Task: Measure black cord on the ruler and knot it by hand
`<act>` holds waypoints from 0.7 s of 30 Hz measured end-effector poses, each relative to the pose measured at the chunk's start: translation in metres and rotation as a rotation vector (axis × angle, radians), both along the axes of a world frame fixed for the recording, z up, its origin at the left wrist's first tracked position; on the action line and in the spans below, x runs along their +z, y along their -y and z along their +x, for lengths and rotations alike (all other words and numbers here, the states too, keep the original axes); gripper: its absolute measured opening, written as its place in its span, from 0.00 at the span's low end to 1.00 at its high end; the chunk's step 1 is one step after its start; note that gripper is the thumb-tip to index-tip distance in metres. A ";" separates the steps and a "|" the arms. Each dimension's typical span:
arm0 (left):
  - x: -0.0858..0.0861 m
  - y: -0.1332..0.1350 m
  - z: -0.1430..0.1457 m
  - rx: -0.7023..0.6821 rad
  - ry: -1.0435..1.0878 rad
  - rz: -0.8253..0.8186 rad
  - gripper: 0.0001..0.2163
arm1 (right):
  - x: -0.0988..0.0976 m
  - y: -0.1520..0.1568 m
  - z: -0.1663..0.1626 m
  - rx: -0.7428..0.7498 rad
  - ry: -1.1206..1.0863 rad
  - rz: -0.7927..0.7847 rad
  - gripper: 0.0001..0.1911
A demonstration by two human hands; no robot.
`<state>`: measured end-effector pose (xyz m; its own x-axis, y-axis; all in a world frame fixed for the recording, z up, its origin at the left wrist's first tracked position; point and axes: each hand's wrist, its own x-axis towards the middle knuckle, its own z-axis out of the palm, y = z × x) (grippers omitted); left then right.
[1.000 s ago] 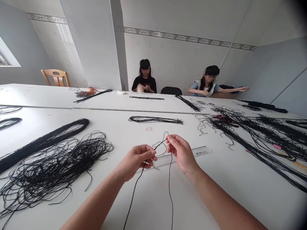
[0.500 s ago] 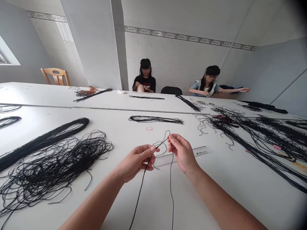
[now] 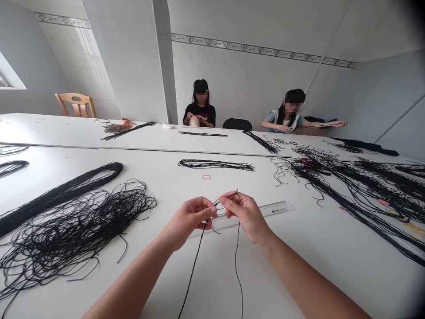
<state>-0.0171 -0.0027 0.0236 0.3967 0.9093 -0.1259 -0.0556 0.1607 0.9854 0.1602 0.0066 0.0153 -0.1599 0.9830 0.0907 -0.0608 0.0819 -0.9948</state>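
Note:
My left hand and my right hand meet above the white table, fingertips almost touching. Both pinch the same thin black cord, which forms a small loop between the fingers. Two strands of it hang down toward me. A clear plastic ruler lies on the table just behind my right hand.
A big loose tangle of black cords lies at my left, with a tidy bundle behind it. More cord piles spread at the right, and a short bundle lies ahead. Two people sit at the far table. A wooden chair stands far left.
My right hand has moved left and down toward my left hand, and the loop of cord between them has shrunk.

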 end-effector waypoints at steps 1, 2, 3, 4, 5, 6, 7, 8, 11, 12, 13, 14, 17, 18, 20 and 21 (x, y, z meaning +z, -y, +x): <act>0.000 0.000 0.000 0.004 -0.003 0.003 0.11 | 0.000 0.000 0.000 0.005 0.009 -0.003 0.12; 0.001 0.000 0.000 0.010 -0.010 0.005 0.11 | 0.000 0.000 0.000 0.012 0.015 -0.006 0.12; 0.001 0.000 0.000 0.011 -0.019 0.004 0.12 | 0.001 0.000 0.000 0.017 0.019 -0.005 0.12; 0.001 0.001 0.000 0.006 -0.028 0.002 0.12 | 0.001 0.000 0.000 0.021 0.020 -0.002 0.12; 0.001 0.001 -0.001 -0.007 -0.031 -0.002 0.12 | 0.001 0.000 0.000 0.025 0.019 0.004 0.12; 0.000 0.001 -0.002 -0.031 -0.024 -0.014 0.12 | 0.001 0.000 0.000 0.029 0.016 0.010 0.12; 0.000 0.001 -0.002 -0.064 -0.005 -0.035 0.12 | 0.001 0.000 0.000 0.036 0.010 0.015 0.12; -0.001 0.000 -0.003 -0.101 0.027 -0.064 0.13 | 0.001 0.000 0.000 0.047 0.002 0.018 0.11; -0.001 0.000 -0.004 -0.178 0.117 -0.144 0.13 | 0.001 0.000 0.001 0.085 -0.022 0.018 0.11; -0.001 0.000 -0.004 -0.183 0.125 -0.153 0.13 | 0.001 0.000 0.000 0.089 -0.026 0.019 0.11; -0.001 0.000 -0.004 -0.182 0.122 -0.150 0.13 | 0.002 0.000 0.000 0.088 -0.026 0.022 0.11; -0.001 0.000 -0.004 -0.175 0.111 -0.139 0.13 | 0.002 0.000 0.000 0.082 -0.022 0.028 0.11; -0.001 0.000 -0.003 -0.126 0.074 -0.083 0.12 | 0.002 0.001 -0.001 0.070 0.012 0.045 0.12; -0.001 0.000 -0.003 -0.101 0.063 -0.065 0.12 | 0.002 0.001 -0.001 0.071 0.026 0.046 0.12; -0.002 -0.001 -0.003 -0.056 0.039 -0.048 0.12 | 0.003 0.000 -0.001 0.069 0.036 0.036 0.12; -0.002 -0.002 -0.004 -0.039 0.029 -0.044 0.12 | 0.003 0.000 0.001 0.058 0.033 0.030 0.12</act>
<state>-0.0207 -0.0012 0.0214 0.4355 0.8871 -0.1532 -0.0771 0.2063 0.9754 0.1608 0.0071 0.0181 -0.2203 0.9688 0.1135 -0.0337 0.1087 -0.9935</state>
